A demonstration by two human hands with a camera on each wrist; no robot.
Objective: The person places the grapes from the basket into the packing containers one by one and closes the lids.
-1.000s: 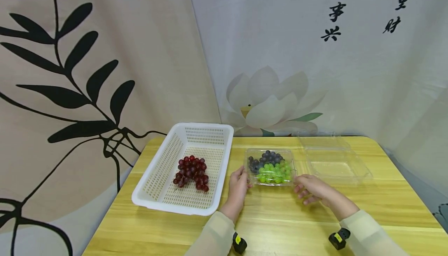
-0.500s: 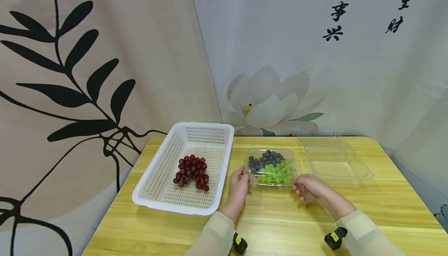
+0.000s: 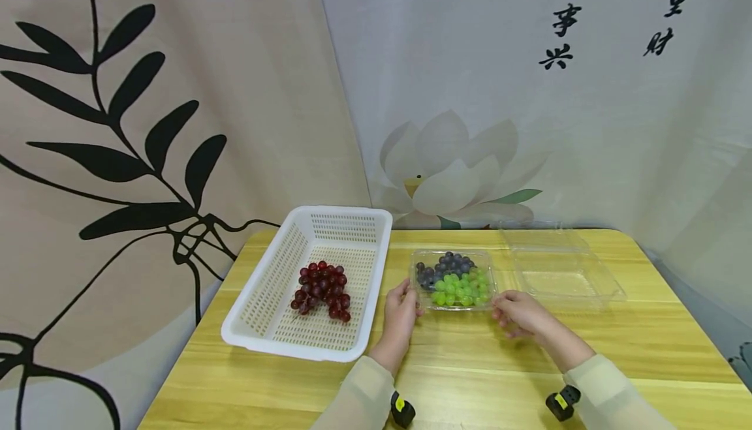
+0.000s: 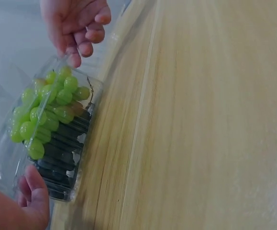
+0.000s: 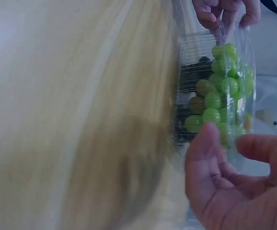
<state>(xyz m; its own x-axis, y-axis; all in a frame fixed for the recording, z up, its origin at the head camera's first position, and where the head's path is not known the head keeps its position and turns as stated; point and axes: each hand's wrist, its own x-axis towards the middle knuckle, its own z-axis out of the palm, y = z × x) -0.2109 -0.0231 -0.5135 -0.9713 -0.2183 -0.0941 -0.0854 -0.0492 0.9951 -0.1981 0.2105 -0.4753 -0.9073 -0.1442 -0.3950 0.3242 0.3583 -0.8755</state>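
Note:
A clear plastic clamshell box (image 3: 449, 308) with its lid down holds green grapes (image 3: 461, 288) and dark grapes (image 3: 431, 275). My left hand (image 3: 401, 316) grips the box's left end, thumb on the near side. At the right end, my right hand (image 3: 525, 316) pinches the box's edge between thumb and forefinger, its other fingers curled below. Close up in the right wrist view, the thumb and forefinger of the right hand (image 5: 238, 182) sit on either side of the lid seam. In the left wrist view the left hand (image 4: 23, 203) is partly cut off.
On the left stands a white perforated basket (image 3: 376, 286) with a bunch of red grapes (image 3: 322, 290) in it. A second clear box (image 3: 561, 283), lid up, stands at the back right of the wooden table (image 3: 464, 371). A printed curtain (image 3: 264, 123) hangs behind.
My right hand has shifted slightly left, and its fingers have drawn in at the box's right end. My left hand keeps its place at the left end.

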